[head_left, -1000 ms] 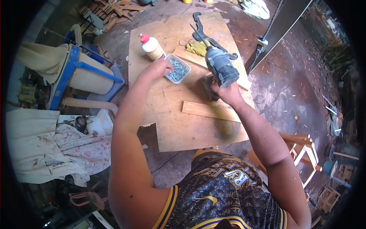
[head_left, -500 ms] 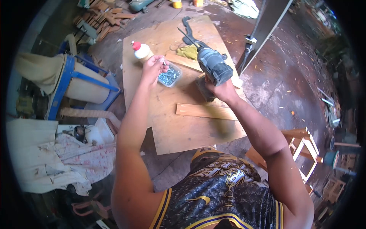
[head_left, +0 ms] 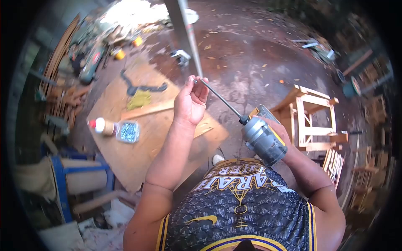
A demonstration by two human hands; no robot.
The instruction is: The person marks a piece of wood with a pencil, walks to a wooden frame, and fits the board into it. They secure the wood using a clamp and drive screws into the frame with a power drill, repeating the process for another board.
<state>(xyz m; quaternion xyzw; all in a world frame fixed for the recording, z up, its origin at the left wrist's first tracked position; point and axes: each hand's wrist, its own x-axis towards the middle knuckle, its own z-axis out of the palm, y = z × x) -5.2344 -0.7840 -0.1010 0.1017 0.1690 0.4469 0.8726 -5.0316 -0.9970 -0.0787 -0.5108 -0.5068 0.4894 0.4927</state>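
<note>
My right hand (head_left: pixel 278 129) is wrapped round the handle of a dark grey cordless drill (head_left: pixel 264 141), whose long thin bit (head_left: pixel 224 99) points up and to the left. At the bit's tip my left hand (head_left: pixel 191 102) pinches a small screw (head_left: pixel 195 81) between thumb and fingers, palm turned up. To the left on the plywood board stands a clear plastic tub of screws (head_left: pixel 128 131). Touching it is a white bottle (head_left: pixel 102 126) with a red cap. Wooden strips (head_left: pixel 148 110) lie on the board (head_left: pixel 113 157), partly behind my left forearm.
A dark curved tool (head_left: pixel 144 88) and a yellow-green cloth (head_left: pixel 138 100) lie at the board's far side. Right of me stands a wooden stool frame (head_left: pixel 307 115). A metal post (head_left: pixel 187 37) rises beyond my left hand. A blue-framed machine (head_left: pixel 63 184) is at the left.
My view has turned right. My left hand has left the tub of screws and come to the bit's tip. The drill has come nearer my body, its bit still pointing up-left.
</note>
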